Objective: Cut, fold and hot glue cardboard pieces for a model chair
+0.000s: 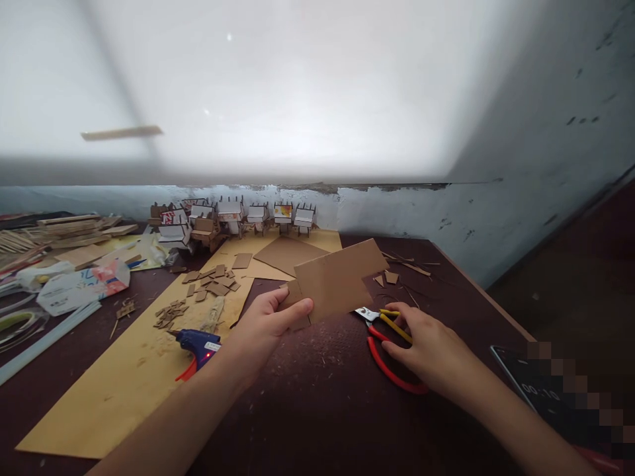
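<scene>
- Cardboard [337, 281]: plain brown
- Pliers [368, 315]: silver head, one yellow handle, one red
- Glue gun [194, 342]: blue, orange-red trigger, white label
- Counter [312, 396]: dark maroon
- Sheet [109, 390]: yellow-tan, darker blotches
- Packet [79, 289]: white, blue and red print
- Wall [476, 225]: pale blue-grey, dark specks

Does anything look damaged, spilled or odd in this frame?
Yes: paint on the wall is chipped along its ledge, crumbs litter the dark tabletop below the hands, and blocky pixelation hides part of the phone at lower right. Nothing looks spilled.
</scene>
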`<state>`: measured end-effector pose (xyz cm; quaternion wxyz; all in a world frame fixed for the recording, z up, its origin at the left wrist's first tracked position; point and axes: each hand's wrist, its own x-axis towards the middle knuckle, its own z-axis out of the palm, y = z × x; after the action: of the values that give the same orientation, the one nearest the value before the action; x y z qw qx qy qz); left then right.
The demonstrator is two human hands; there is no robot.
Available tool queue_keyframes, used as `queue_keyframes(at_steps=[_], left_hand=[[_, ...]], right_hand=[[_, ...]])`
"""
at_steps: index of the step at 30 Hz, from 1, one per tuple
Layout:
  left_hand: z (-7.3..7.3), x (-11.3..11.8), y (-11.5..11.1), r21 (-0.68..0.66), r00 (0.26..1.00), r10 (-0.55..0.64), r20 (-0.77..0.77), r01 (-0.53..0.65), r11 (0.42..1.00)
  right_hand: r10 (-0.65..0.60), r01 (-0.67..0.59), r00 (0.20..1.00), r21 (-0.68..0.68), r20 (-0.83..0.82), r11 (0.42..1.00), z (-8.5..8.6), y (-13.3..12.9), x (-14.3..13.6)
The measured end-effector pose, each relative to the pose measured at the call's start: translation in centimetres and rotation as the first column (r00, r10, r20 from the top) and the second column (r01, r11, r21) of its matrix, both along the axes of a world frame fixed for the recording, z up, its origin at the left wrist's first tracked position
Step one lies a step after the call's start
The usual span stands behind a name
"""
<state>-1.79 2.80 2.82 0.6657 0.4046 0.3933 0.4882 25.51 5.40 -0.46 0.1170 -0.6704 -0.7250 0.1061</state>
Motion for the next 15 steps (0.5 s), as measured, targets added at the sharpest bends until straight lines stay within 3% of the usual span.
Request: queue_keyframes(at_steps=[10, 15], left_hand=[[-0.1, -0.5, 0.2, 0.024, 0.999, 0.027, 0.019, -0.028, 0.999], [0.4, -0.8, 0.5, 0.036, 0.99, 0.123, 0.071, -0.126, 0.991]], right_hand=[[-0.131, 0.132, 0.991, 0.038, -0.034, 0.99, 0.6, -0.2, -1.6], [-0.214, 0.188, 0.95, -0.13, -0.229, 0.974, 1.6, -0.5, -1.5]])
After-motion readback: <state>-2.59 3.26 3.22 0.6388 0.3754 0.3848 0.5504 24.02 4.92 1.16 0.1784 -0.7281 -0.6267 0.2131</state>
